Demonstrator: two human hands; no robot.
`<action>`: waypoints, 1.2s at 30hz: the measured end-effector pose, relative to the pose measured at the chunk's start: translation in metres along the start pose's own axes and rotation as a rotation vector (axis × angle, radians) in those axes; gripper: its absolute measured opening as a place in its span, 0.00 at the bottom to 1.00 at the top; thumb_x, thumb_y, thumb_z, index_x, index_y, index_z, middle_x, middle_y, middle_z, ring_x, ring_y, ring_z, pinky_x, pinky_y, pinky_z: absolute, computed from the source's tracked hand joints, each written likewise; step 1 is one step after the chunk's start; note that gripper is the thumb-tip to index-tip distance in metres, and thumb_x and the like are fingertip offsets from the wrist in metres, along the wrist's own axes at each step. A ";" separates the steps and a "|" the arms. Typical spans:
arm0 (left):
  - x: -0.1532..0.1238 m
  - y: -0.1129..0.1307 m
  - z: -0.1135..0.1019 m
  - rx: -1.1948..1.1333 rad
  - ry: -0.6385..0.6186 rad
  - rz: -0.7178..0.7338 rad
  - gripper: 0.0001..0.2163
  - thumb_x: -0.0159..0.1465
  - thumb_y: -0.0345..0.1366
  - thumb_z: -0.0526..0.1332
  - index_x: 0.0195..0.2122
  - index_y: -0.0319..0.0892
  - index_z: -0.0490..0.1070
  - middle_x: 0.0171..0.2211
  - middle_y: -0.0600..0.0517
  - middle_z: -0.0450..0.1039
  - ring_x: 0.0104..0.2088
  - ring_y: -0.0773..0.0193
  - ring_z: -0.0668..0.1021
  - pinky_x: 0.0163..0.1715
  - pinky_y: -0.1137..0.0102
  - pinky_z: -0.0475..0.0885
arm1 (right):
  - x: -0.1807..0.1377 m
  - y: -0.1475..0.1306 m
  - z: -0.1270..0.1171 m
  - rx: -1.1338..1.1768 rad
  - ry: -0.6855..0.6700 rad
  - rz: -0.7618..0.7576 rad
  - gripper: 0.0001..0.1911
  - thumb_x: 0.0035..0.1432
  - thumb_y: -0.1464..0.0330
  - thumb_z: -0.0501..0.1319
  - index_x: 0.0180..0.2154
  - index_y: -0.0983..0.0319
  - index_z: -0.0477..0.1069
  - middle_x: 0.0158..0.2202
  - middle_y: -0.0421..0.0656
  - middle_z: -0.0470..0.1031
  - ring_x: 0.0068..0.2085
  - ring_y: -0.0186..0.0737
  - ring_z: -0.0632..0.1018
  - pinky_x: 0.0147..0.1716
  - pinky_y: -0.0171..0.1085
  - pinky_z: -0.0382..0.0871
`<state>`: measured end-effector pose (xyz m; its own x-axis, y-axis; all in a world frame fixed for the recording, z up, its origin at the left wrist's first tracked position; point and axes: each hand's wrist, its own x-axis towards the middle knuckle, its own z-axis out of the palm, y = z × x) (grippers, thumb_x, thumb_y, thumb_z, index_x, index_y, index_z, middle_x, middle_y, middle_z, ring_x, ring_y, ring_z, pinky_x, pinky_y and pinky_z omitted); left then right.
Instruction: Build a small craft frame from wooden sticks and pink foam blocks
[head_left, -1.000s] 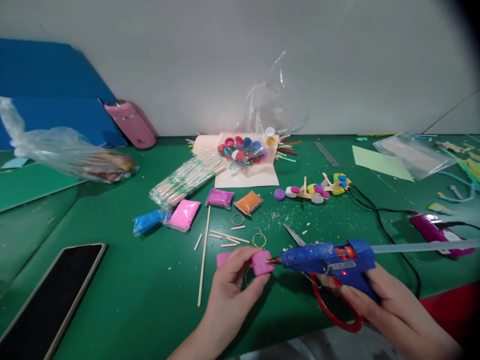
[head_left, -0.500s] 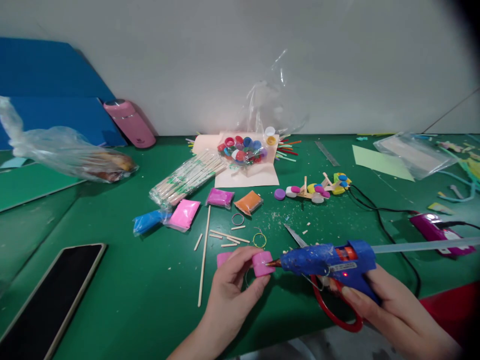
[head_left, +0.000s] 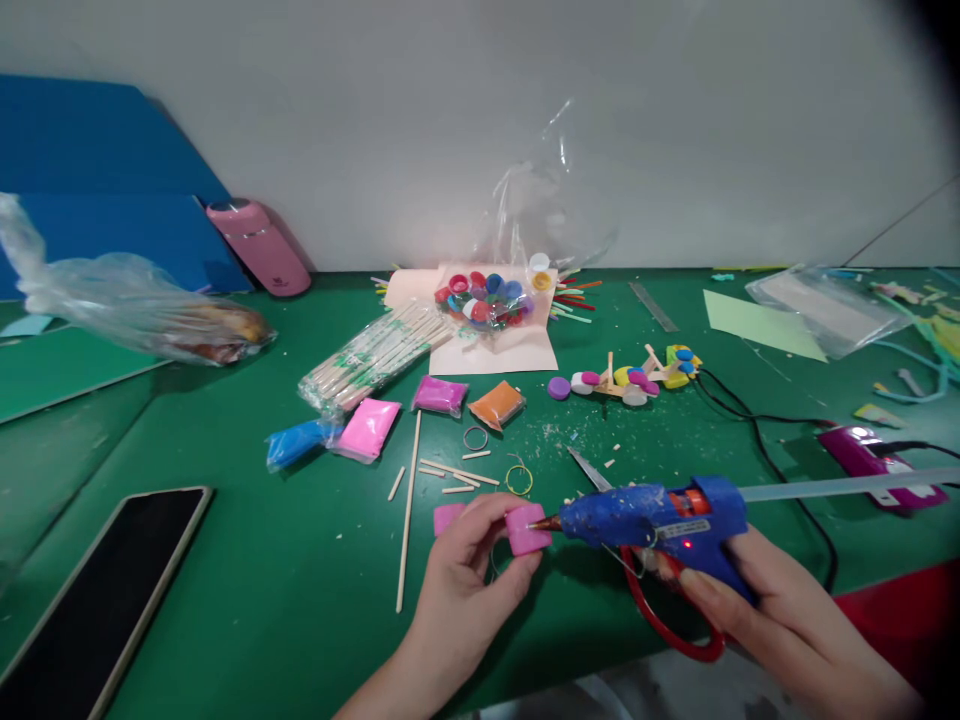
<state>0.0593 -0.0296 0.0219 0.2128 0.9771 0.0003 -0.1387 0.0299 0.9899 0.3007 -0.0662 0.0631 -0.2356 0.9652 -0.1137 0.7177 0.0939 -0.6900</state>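
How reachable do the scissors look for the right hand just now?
Probably not without freeing it first: the right hand grips the blue glue gun, which hides the middle of the scissors in this view, though both ends show.

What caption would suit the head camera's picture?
At a green table, the left hand holds a pink piece to the blue glue gun in the right hand.

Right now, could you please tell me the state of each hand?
Left hand: closed, pinching a pink piece between thumb and fingers.
Right hand: closed, holding the blue glue gun by its handle.
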 end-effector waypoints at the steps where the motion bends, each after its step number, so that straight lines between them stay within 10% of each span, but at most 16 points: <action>1: 0.000 0.000 0.000 -0.001 0.000 0.003 0.14 0.53 0.23 0.61 0.39 0.45 0.71 0.37 0.53 0.70 0.40 0.66 0.73 0.41 0.75 0.68 | -0.001 0.001 0.001 0.006 -0.015 0.022 0.14 0.57 0.62 0.52 0.46 0.57 0.64 0.41 0.44 0.73 0.40 0.44 0.75 0.39 0.37 0.72; 36: 0.000 0.002 0.001 -0.068 0.071 -0.101 0.11 0.50 0.26 0.63 0.36 0.41 0.71 0.35 0.51 0.70 0.37 0.64 0.75 0.39 0.72 0.70 | -0.001 0.007 0.000 -0.057 -0.011 -0.021 0.14 0.58 0.64 0.52 0.46 0.57 0.63 0.40 0.43 0.73 0.39 0.41 0.75 0.37 0.35 0.72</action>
<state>0.0599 -0.0300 0.0240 0.1600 0.9808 -0.1118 -0.1858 0.1412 0.9724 0.3062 -0.0662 0.0587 -0.2583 0.9601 -0.1074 0.7486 0.1287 -0.6504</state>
